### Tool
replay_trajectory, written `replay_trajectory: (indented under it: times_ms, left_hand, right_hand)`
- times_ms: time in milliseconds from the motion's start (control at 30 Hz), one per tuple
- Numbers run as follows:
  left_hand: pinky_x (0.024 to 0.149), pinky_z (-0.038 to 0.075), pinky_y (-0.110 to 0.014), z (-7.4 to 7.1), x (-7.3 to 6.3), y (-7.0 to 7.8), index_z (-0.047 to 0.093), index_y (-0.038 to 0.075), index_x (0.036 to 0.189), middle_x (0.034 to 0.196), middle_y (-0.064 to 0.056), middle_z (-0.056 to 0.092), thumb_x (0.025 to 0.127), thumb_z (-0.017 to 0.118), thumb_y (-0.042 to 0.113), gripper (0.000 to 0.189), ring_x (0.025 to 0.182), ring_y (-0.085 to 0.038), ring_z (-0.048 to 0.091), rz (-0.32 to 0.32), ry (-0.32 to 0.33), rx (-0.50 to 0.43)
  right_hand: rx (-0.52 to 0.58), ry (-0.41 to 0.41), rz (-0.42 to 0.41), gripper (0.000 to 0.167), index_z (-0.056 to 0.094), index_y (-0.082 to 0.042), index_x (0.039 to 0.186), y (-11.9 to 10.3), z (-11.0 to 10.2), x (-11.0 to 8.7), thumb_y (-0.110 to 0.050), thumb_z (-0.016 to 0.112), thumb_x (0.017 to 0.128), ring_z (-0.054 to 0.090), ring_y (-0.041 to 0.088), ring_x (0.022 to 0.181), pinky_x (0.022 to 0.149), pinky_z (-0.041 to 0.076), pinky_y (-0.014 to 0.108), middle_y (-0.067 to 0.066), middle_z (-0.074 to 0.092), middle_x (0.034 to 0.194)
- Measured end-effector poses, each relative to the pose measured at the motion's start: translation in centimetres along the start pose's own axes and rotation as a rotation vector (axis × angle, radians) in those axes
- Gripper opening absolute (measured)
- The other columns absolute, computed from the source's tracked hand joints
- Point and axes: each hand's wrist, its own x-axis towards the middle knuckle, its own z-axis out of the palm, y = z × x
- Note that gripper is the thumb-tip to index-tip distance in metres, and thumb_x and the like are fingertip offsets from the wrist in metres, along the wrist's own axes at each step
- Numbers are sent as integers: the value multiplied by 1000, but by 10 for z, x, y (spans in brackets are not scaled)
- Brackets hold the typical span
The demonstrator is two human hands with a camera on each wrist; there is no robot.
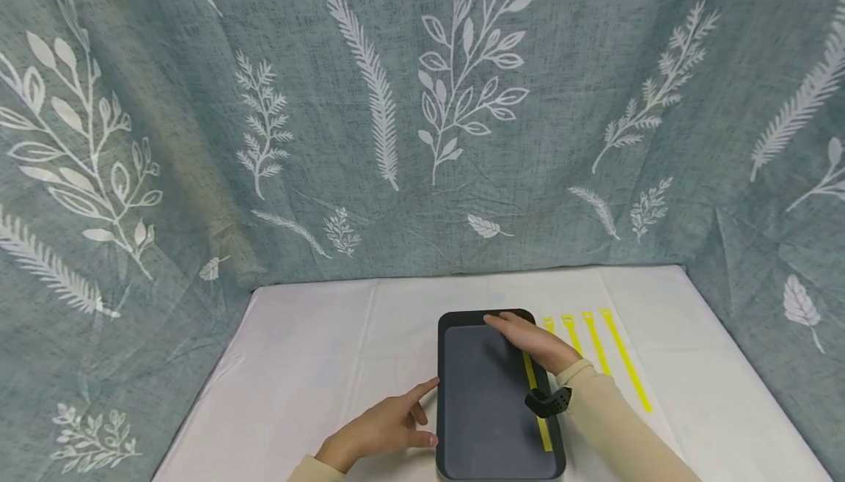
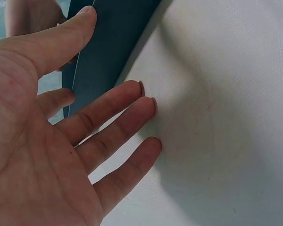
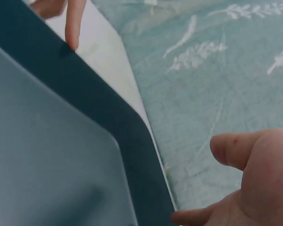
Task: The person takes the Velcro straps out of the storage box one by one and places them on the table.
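A dark grey rectangular tray [image 1: 485, 401] with a raised rim lies lengthwise on the white-covered table. One yellow strip [image 1: 544, 434] lies inside it along the right side, partly hidden by the right wrist. My left hand [image 1: 386, 427] is at the tray's left side, index fingertip and thumb at the rim. In the left wrist view the other fingers of the left hand [image 2: 52, 141] are extended over the white cloth. Over the tray's far right corner reaches my right hand [image 1: 535, 339], fingers extended. In the right wrist view a fingertip of the right hand [image 3: 269, 183] meets the rim.
Several yellow strips [image 1: 627, 361] with slotted ends lie side by side on the white cloth [image 1: 317, 364], right of the tray; the right forearm partly covers them. A blue-green leaf-patterned curtain [image 1: 396, 232] encloses the table at the back and sides.
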Motion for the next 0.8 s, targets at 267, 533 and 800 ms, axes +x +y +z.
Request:
replay_trajectory:
  times_ms: [267,533,800]
  left_hand:
    - [73,49,-27,-1,0,-1,35,17,158,104,1,66,88,80,31,85,81,-5,58,4,-1,-11]
    - [74,48,-27,-3,-3,1,35,15,158,104,0,66,88,80,30,85,81,-5,58,2,-2,-11]
    - [74,49,-28,-1,-3,2,35,15,158,104,-1,67,88,80,30,84,81,-6,59,-5,-11,-20]
  right_hand:
    - [-16,76,24,92,12,3,160,2,10,-4,-57,49,102,6,49,154,120,16,67,27,1,169]
    - [39,64,22,91,9,2,161,2,16,3,-55,49,102,8,49,154,121,17,66,26,4,169]
    - [-24,107,-5,83,17,2,160,2,21,11,-48,50,103,17,51,151,118,23,68,29,13,167]
